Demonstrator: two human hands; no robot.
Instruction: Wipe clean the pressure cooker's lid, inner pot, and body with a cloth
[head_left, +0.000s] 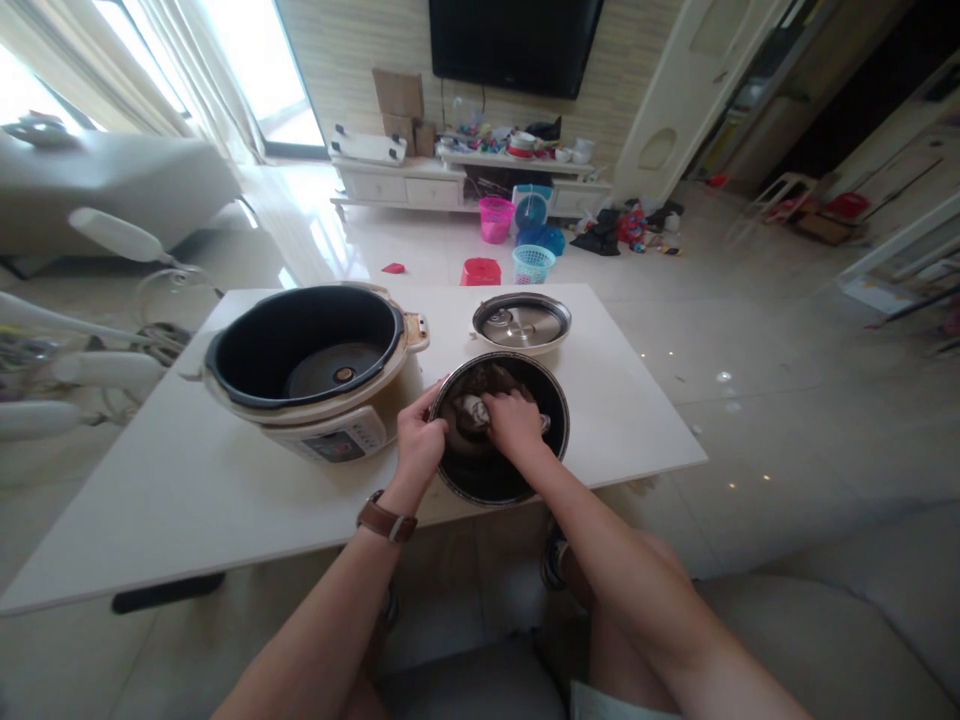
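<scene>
A dark round inner pot (487,480) is tilted toward me at the table's near edge. My left hand (421,432) grips its left rim, thumb on the rim and fingers behind it. Inside the pot, my right hand (516,425) is closed on a crumpled cloth (474,410), pressed against the inner wall; its fingertips are partly hidden. Left of the pot stands a white electric pressure cooker body (322,410) without a lid, its dark cavity showing. Behind the pot, the cooker lid (523,322) lies with its metal underside up.
All of this rests on a white table (300,530). Beyond it on the tiled floor are a pink basket (496,220), a red stool (481,271) and a light-blue basket (534,264). A low white cabinet (435,190) lines the wall. White chair backs (112,370) stand at left.
</scene>
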